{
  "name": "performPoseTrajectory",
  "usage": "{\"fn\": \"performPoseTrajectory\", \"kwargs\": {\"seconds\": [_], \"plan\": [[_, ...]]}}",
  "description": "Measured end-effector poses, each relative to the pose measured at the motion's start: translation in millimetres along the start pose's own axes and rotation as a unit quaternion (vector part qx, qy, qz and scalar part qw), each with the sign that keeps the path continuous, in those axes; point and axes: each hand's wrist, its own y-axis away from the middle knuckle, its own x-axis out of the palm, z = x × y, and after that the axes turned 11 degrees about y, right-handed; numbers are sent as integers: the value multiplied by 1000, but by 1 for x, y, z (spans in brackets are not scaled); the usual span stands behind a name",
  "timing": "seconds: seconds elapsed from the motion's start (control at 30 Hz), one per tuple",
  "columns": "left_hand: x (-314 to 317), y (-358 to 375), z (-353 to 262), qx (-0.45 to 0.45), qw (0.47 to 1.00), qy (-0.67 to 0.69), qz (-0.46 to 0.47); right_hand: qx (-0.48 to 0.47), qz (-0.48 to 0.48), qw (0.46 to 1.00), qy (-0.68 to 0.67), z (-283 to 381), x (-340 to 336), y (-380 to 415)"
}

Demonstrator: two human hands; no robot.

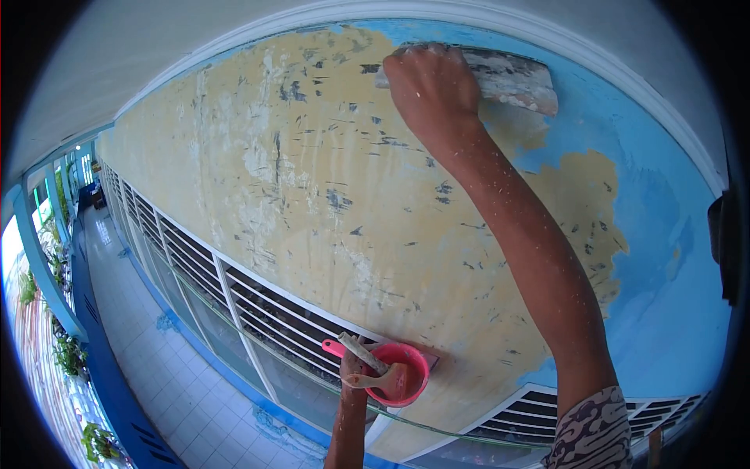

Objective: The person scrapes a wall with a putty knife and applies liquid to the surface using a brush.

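Observation:
My right hand is raised to the upper wall, its fingers wrapped round a trowel. The wide blade of this trowel, smeared whitish and grey, lies along the wall where blue paint meets bare tan. Low in the view, my left hand grips a pink plastic dipper near its handle. Inside the dipper sit a flat paintbrush with a pale wooden handle and a second tool with a stained round handle, its lower end hidden.
The wall is tan with dark nicks and whitish patches, blue paint at the right. White trim runs along its top. Below are louvred windows. A tiled walkway and a blue railing with plants lie left.

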Motion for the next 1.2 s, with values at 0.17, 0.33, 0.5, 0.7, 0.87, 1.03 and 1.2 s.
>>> {"fn": "performPoseTrajectory", "kwargs": {"seconds": [0.17,0.33,0.5,0.7,0.87,1.03,1.2], "plan": [[15,7,-9,-84,987,133,30,-6,-179,978,110,6,28,22],[4,0,3,-45,993,107,-20,20,48,998,-46,-4,0,-26],[-21,-8,5,-78,986,138,45,-33,54,998,15,17,-6,34],[-18,2,1,-56,994,87,33,17,52,996,-73,-7,-50,132],[15,39,-31,-163,967,192,36,197,180,914,-306,-61,-167,223],[47,53,-53,-168,981,97,3,661,263,554,-433,-84,-231,356],[127,56,-74,-103,992,50,57,688,408,477,-363,-63,-228,462]]}}
